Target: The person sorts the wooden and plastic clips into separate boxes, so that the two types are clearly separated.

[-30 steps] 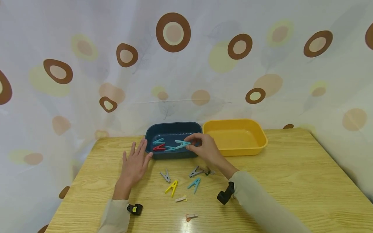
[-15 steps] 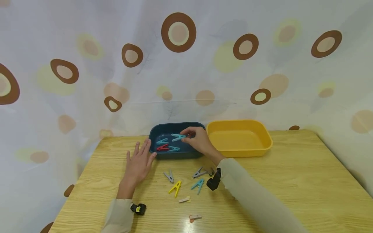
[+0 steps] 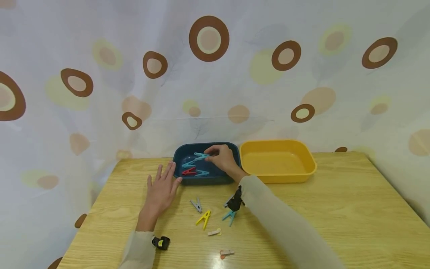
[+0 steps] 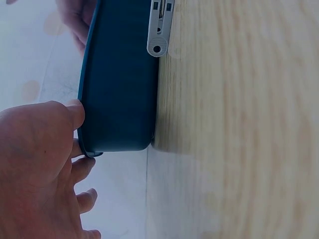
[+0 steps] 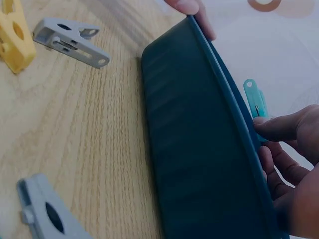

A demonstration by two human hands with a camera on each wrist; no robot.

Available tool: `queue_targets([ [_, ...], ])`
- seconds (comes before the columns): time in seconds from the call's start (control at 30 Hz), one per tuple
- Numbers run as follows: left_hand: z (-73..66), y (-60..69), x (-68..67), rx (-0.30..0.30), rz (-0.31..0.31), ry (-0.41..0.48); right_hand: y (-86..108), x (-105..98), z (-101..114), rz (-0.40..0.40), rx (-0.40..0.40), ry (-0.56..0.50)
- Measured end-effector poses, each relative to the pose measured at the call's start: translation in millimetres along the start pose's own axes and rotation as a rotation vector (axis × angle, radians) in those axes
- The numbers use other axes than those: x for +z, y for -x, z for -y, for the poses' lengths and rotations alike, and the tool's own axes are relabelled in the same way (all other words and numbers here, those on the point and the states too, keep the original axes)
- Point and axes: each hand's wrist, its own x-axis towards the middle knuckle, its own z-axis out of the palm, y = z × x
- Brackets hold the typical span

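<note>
1. And the right hand [image 3: 222, 158], fingers [image 5: 281, 128] pinched on a light-blue peg [image 3: 200, 156], holds it over the dark-blue tray [image 3: 205, 181]!
2. Left hand [image 3: 160, 194] at the tray's left end, fingers [image 4: 82, 169] spread apart, touching it.

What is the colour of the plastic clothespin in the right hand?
The plastic clothespin is light turquoise, seen best in the right wrist view.

Left hand [image 3: 160, 190] blocks blue bin's [image 3: 205, 181] left rim; right hand [image 3: 223, 157] covers its right half. Yellow bin [image 3: 282, 178] crowds right, curtain [image 3: 215, 93] behind. Front: loose pegs [image 3: 206, 215]. Passable: above yellow bin, table's [image 3: 349, 198] right side.
</note>
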Motion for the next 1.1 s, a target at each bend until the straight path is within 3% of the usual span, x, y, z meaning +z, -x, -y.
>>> queue_targets([
  [0.43, 0.3, -3.7, 0.7, 0.005, 0.001, 0.02, -19.0, 8, -13, -0.029, 0.16, 0.018],
  [1.1, 3.5, 1.6, 0.1, 0.0, 0.0, 0.011, -31.6, 31, -15, -0.006, 0.167, 0.091],
])
